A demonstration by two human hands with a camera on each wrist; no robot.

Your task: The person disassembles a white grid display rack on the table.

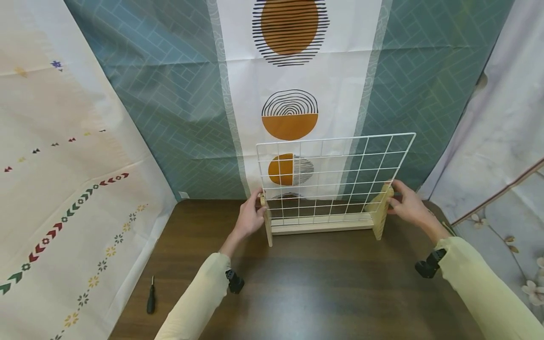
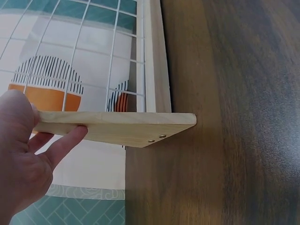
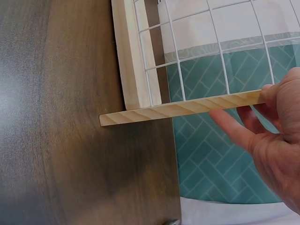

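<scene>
A wooden rack with a white wire grid (image 1: 335,139) stands near the table's back edge. Its grid rises between two pale wooden side panels, joined low down by a wooden bar (image 1: 323,228). My left hand (image 1: 250,217) grips the upper end of the left side panel (image 2: 117,127), thumb on the inner side and fingers on the outer face. Two screw heads (image 2: 162,136) show low on that panel. At the other end, my right hand (image 1: 410,205) pinches the top of the right side panel (image 3: 183,110), its fingertips against the outer face.
A screwdriver (image 1: 151,300) with a black handle lies at the left of the dark wooden table (image 1: 314,283). Patterned cloths (image 1: 170,94) hang behind and at both sides. In the right wrist view, a small shiny object (image 3: 172,221) shows at the bottom edge.
</scene>
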